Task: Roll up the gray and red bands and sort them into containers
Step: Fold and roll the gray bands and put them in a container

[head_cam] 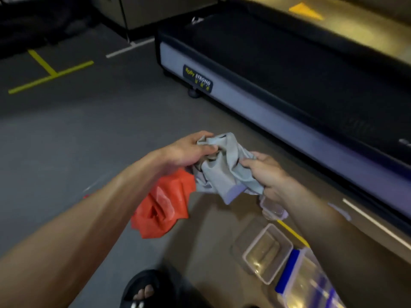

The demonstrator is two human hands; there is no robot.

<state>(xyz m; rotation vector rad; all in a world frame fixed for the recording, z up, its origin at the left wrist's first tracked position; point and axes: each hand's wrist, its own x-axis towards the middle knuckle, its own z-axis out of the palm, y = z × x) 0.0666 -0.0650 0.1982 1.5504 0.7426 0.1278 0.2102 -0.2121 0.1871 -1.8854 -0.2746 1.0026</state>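
Observation:
A crumpled gray band (224, 172) hangs between my two hands above the floor. My left hand (189, 152) grips its upper left part, and a bunched red band (162, 207) dangles below that hand. My right hand (264, 174) pinches the gray band's right side. A clear plastic container (268, 252) sits open on the floor below my right arm. A second small clear container (272, 208) lies just under my right hand, partly hidden.
A clear lid with blue clips (309, 283) lies at the bottom right. A long black and gray treadmill base (255, 90) runs across the right side. Yellow tape lines (49, 74) mark the gray floor at left. My sandaled foot (142, 290) is at the bottom.

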